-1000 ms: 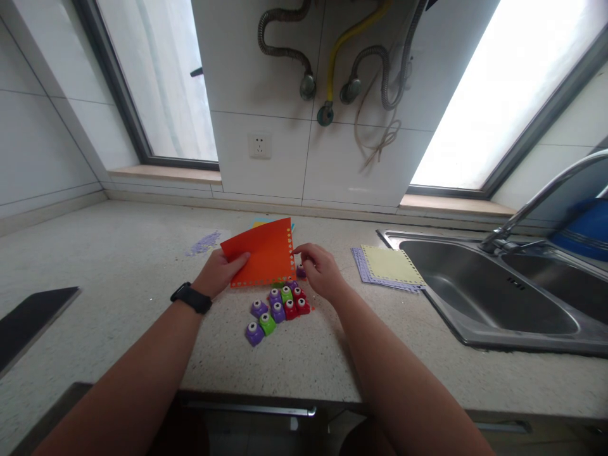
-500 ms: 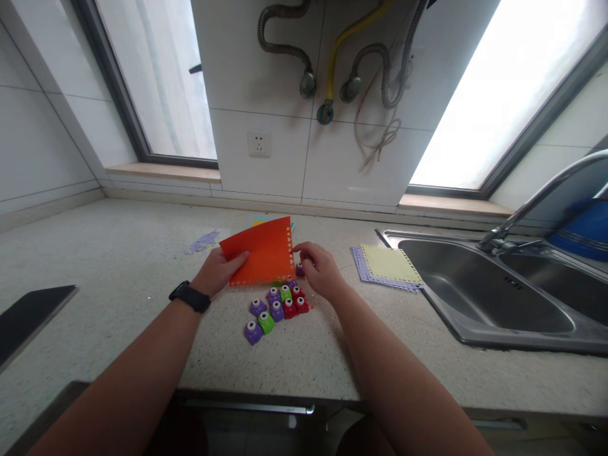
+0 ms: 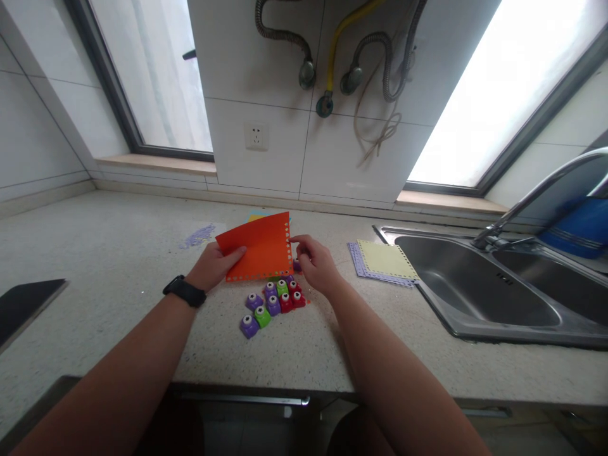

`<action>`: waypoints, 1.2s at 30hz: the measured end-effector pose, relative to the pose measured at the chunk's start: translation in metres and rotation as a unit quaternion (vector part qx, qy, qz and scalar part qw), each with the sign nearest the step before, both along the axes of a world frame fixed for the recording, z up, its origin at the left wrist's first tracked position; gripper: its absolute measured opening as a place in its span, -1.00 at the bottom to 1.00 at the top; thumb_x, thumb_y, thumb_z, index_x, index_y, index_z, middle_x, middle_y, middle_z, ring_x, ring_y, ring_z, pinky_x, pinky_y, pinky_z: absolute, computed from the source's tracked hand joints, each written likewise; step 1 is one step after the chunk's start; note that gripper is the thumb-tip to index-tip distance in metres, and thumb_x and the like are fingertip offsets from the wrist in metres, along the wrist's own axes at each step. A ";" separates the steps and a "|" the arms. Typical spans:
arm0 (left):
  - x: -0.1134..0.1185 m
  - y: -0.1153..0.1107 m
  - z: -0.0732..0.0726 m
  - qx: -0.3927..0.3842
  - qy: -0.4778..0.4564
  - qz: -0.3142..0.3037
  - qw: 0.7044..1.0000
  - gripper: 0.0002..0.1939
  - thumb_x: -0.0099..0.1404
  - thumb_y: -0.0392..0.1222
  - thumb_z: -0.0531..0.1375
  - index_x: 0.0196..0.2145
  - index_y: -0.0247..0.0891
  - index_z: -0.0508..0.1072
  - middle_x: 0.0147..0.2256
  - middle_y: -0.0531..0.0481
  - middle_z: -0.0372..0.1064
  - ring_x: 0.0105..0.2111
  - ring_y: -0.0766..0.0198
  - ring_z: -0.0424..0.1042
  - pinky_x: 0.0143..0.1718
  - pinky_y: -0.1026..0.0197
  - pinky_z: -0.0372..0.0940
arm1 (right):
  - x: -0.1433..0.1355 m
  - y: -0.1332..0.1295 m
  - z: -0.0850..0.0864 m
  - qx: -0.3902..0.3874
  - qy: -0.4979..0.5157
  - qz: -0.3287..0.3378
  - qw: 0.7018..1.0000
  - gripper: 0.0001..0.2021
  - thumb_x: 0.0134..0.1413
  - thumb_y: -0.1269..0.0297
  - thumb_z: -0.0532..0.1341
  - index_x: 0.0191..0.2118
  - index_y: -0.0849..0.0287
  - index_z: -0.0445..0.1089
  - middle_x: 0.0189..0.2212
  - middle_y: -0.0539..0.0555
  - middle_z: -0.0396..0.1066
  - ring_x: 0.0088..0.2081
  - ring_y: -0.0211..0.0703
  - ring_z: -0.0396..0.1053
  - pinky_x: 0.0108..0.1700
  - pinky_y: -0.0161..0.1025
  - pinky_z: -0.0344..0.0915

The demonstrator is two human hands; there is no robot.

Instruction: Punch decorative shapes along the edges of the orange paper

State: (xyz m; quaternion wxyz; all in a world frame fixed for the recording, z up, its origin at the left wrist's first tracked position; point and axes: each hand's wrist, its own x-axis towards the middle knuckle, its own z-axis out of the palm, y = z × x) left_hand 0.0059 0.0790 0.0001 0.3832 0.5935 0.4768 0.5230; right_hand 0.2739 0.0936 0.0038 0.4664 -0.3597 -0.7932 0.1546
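An orange sheet (image 3: 259,247) with small shapes punched along its right and lower edges is tilted up above the counter. My left hand (image 3: 216,265) grips its left side, thumb on the front face. My right hand (image 3: 314,259) is beside the sheet's right edge, index finger reaching to the punched holes, other fingers curled; whether it pinches anything is unclear. Below the sheet stand several small craft punches: purple (image 3: 249,325), green (image 3: 261,316) and red (image 3: 297,299). One purple punch (image 3: 297,265) is partly hidden by my right hand.
Yellow sheet (image 3: 387,258) with punched edges lies on purple sheets (image 3: 355,261), beside the steel sink (image 3: 475,282). Purple paper bits (image 3: 198,235) lie at the left. Blue and yellow paper (image 3: 256,216) shows behind the orange sheet. A dark flat object (image 3: 28,307) is at far left.
The whole view has shifted slightly, with the scene sitting a little higher and further left. Both hands and the orange sheet keep nearly the same pose.
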 end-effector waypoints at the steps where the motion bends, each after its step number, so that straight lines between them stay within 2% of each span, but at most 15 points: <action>1: 0.000 0.000 0.000 -0.001 -0.002 0.001 1.000 -0.44 0.14 0.13 0.40 -0.04 -0.34 0.59 -0.15 -0.16 0.65 -0.16 -0.03 0.60 -0.11 0.03 0.50 | 0.000 0.000 0.000 -0.001 0.000 0.001 1.000 -0.55 0.02 0.54 0.03 0.01 0.15 0.43 -0.44 -0.03 0.33 -0.39 -0.19 0.29 -0.26 -0.26 0.21; 5: 0.001 0.001 -0.004 0.000 -0.019 0.006 1.000 -0.42 0.15 0.13 0.40 0.00 -0.33 0.57 -0.15 -0.15 0.64 -0.13 -0.01 0.60 -0.10 0.04 0.51 | 0.001 0.001 0.000 -0.004 -0.002 -0.009 1.000 -0.55 0.01 0.55 0.04 0.03 0.17 0.41 -0.43 -0.03 0.35 -0.39 -0.19 0.30 -0.26 -0.25 0.22; 11: 0.000 0.006 -0.007 0.005 -0.036 0.036 0.999 -0.42 0.10 0.11 0.41 -0.03 -0.35 0.58 -0.16 -0.16 0.65 -0.16 0.00 0.61 -0.09 0.04 0.50 | 0.005 0.004 0.002 -0.022 -0.027 -0.026 0.999 -0.71 0.10 0.51 0.06 -0.12 0.17 0.43 -0.39 0.02 0.43 -0.36 -0.17 0.34 -0.26 -0.24 0.22; 16: -0.002 0.008 -0.004 0.019 -0.042 0.075 0.996 -0.48 0.10 0.05 0.42 -0.08 -0.37 0.61 -0.11 -0.19 0.64 -0.12 0.00 0.59 -0.05 0.06 0.48 | 0.005 -0.001 0.008 -0.043 -0.101 0.011 0.994 -0.78 0.07 0.54 0.13 -0.24 0.17 0.47 -0.35 0.04 0.49 -0.30 -0.17 0.38 -0.22 -0.25 0.23; 22: -0.006 0.014 -0.008 0.028 -0.064 0.116 0.991 -0.54 0.11 0.00 0.40 -0.10 -0.36 0.62 -0.09 -0.18 0.63 -0.12 0.02 0.60 -0.01 0.05 0.45 | 0.003 -0.008 0.013 -0.058 -0.205 0.063 0.975 -0.94 0.11 0.41 0.27 -0.35 0.19 0.51 -0.43 0.01 0.46 -0.39 -0.23 0.33 -0.31 -0.29 0.19; 25: -0.008 0.016 -0.009 0.027 -0.075 0.128 0.989 -0.56 0.10 -0.03 0.41 -0.12 -0.36 0.63 -0.11 -0.19 0.64 -0.14 0.01 0.61 -0.01 0.04 0.46 | -0.001 -0.009 0.014 -0.051 -0.236 0.050 0.969 -0.92 0.17 0.35 0.28 -0.28 0.18 0.55 -0.38 0.05 0.50 -0.31 -0.18 0.35 -0.22 -0.26 0.21; 30: -0.007 0.017 -0.008 0.028 -0.110 0.140 0.984 -0.55 0.11 -0.03 0.41 -0.10 -0.35 0.62 -0.09 -0.19 0.63 -0.13 0.02 0.62 -0.04 0.05 0.48 | -0.015 -0.007 0.009 -0.053 -0.275 -0.022 0.960 -0.82 0.24 0.19 0.29 -0.22 0.16 0.61 -0.32 0.14 0.55 -0.20 -0.05 0.36 -0.09 -0.15 0.21; 36: -0.003 0.018 -0.005 0.033 -0.148 0.151 0.977 -0.53 0.11 -0.04 0.40 -0.06 -0.34 0.60 -0.02 -0.19 0.61 -0.07 0.03 0.60 0.02 0.06 0.47 | -0.028 0.004 0.000 -0.091 -0.307 -0.063 0.945 -0.65 0.11 -0.08 0.37 -0.22 0.10 0.67 -0.28 0.22 0.57 -0.16 0.10 0.39 -0.11 -0.08 0.22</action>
